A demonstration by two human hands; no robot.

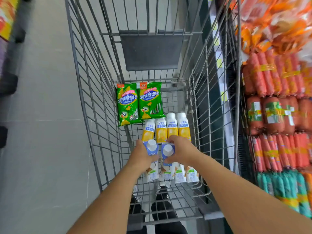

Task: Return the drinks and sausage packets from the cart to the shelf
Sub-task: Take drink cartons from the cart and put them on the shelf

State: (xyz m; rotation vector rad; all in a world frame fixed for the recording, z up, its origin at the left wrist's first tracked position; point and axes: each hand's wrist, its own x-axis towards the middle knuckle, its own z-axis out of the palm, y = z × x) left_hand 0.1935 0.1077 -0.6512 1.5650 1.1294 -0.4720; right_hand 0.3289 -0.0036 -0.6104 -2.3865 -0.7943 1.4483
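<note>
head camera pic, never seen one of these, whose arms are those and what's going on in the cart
The camera sits on a person's head and looks down, so the two bare arms are the wearer's own. They reach into a wire shopping cart. The left hand grips one blue-topped drink carton and the right hand grips another. More white cartons lie under them. Further in lie four yellow drink bottles and two green sausage packets. On the right is a shelf of red sausages.
</note>
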